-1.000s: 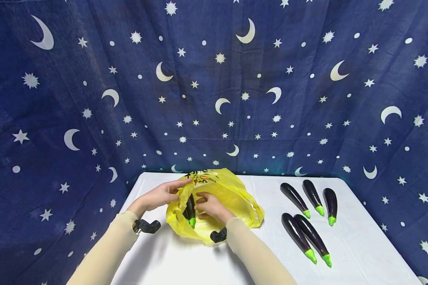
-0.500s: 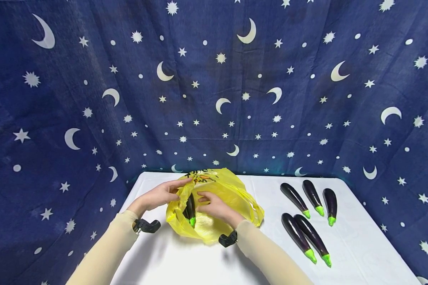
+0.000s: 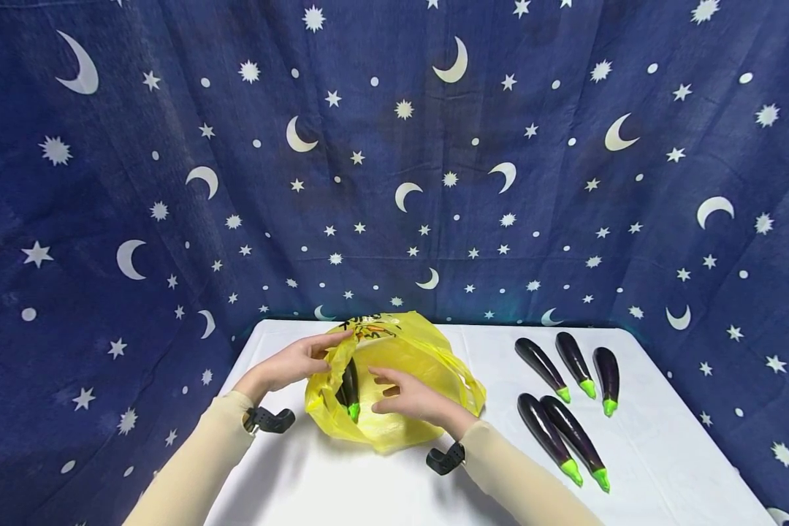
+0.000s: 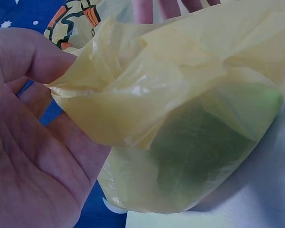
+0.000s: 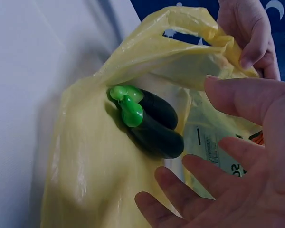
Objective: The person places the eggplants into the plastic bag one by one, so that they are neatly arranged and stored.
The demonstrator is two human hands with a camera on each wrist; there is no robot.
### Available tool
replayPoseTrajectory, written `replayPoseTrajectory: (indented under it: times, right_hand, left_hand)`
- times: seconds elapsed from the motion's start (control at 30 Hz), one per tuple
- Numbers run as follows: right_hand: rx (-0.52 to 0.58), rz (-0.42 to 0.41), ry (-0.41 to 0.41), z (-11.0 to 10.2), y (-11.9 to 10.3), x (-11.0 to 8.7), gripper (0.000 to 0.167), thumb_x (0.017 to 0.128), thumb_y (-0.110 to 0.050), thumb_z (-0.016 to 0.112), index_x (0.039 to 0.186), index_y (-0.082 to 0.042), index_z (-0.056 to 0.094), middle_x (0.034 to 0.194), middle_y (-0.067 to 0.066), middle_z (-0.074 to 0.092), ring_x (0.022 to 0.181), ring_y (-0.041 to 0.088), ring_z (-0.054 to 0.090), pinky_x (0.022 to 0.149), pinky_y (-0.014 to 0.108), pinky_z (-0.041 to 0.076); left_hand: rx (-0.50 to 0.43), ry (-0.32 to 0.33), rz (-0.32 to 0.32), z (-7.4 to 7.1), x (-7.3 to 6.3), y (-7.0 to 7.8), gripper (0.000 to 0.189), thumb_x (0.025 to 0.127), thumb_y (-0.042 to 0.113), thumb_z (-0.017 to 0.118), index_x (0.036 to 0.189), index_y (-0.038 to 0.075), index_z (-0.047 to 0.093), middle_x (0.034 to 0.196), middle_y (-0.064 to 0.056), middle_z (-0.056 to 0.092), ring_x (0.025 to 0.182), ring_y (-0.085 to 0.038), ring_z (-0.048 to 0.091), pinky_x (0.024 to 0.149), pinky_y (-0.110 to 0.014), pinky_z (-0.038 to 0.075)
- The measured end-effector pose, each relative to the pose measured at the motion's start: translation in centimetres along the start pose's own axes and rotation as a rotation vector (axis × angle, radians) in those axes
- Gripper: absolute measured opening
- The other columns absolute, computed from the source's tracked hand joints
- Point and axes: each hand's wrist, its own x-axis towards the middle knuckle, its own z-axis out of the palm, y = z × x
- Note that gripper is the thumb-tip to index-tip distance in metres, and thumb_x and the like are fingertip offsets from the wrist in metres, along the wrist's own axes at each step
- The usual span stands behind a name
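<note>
My left grip (image 3: 296, 364) pinches the yellow bag (image 3: 427, 351) at its mouth; my right grip (image 3: 410, 397) is spread, empty, at that opening. The left is best held high and firm, I judge, the right moved without snagging the bag. Between my grips, two eggplants (image 5: 156, 137) lie inside, stems toward me; well right of both grips, five more eggplants (image 3: 573, 436) lie on the desk (image 3: 671, 438).
</note>
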Motion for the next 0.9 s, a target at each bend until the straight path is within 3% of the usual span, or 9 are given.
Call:
replayPoseTrajectory:
  times: [0.37,0.7,0.9]
  right_hand:
    - [-0.090,-0.001,-0.067,-1.5,-0.3,-3.6,0.064,0.092,-0.028,0.075,0.150,-0.015,0.052,0.148,0.014,0.054,0.128,0.038,0.056,0.102,0.039,0.048]
    - [-0.077,0.005,-0.035,-3.8,-0.8,-6.1,0.058,0.094,-0.026,0.074,0.148,-0.020,0.056,0.144,0.009,0.058,0.125,0.035,0.058,0.098,0.037,0.051]
    - [-0.042,-0.005,-0.021,-5.4,-0.9,-7.4,0.060,0.094,-0.028,0.074,0.149,-0.015,0.054,0.146,0.011,0.055,0.127,0.033,0.057,0.098,0.037,0.052]
  left_hand:
    - [-0.001,-0.005,-0.017,0.1,0.0,0.1,0.073,0.093,-0.007,0.052,0.160,0.020,0.038,0.165,-0.011,0.031,0.144,-0.031,0.039,0.109,-0.038,0.043]
    - [-0.002,-0.015,-0.005,0.0,0.1,-0.1,0.070,0.094,-0.008,0.048,0.158,0.019,0.043,0.165,-0.006,0.033,0.143,-0.030,0.041,0.107,-0.036,0.043]
    - [-0.003,-0.011,-0.014,0.0,0.0,0.0,0.069,0.094,-0.007,0.050,0.158,0.019,0.043,0.165,-0.008,0.032,0.140,-0.030,0.044,0.106,-0.037,0.044]
